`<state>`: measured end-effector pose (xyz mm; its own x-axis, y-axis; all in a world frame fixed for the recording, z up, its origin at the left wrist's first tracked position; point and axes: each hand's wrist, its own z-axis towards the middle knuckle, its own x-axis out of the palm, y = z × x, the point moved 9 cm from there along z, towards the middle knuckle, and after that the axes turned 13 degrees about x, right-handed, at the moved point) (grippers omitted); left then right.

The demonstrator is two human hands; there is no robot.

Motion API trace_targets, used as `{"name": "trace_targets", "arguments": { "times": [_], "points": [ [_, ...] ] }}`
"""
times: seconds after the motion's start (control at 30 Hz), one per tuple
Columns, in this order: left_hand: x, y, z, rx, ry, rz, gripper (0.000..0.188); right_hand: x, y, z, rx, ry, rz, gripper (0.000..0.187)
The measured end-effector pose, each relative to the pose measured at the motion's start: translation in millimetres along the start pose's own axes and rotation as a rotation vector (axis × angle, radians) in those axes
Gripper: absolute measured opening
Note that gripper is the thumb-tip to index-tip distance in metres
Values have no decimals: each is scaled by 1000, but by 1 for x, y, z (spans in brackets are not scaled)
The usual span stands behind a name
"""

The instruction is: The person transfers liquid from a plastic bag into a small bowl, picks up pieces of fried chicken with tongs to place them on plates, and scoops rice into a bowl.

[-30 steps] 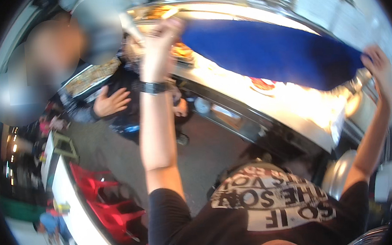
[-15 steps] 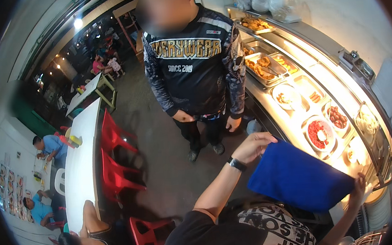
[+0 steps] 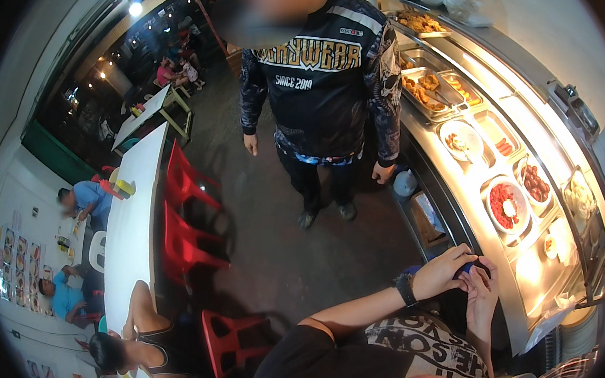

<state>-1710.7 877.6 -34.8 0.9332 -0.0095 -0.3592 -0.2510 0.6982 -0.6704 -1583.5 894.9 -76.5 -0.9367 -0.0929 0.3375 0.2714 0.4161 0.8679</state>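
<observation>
My left hand (image 3: 445, 271), with a dark band on its wrist, meets my right hand (image 3: 478, 293) in front of my dark printed shirt, beside the front edge of the food counter. The fingers of both are closed around a blue cloth (image 3: 464, 270). Only a small bunched part of the cloth shows between the fingers; the rest is hidden behind my hands and wrist.
A lit food counter (image 3: 528, 260) with metal trays and bowls of food runs along the right. A person in a dark printed jersey (image 3: 323, 95) stands ahead. Red chairs (image 3: 192, 244) line a long white table (image 3: 130, 217) at left, where several people sit.
Both hands have come together, and the blue cloth, spread flat between them before, is now gathered up in them. The person ahead has lowered a hand from the waist to the side.
</observation>
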Motion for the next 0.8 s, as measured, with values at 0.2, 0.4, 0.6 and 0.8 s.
{"name": "trace_targets", "arguments": {
  "times": [0.2,0.4,0.6,0.8],
  "points": [
    [-3,5,-4,13,13,-190,23,7,17,-5,-9,171,-72,24],
    [-21,-51,19,175,120,-148,14,7,45,-11,-409,321,-782,38],
    [-43,-65,33,158,45,-241,17,30,25,-11,-289,408,-1031,45],
    [-66,-52,34,42,0,-190,21,-8,28,-9,-144,198,-611,33]
  ]
}}
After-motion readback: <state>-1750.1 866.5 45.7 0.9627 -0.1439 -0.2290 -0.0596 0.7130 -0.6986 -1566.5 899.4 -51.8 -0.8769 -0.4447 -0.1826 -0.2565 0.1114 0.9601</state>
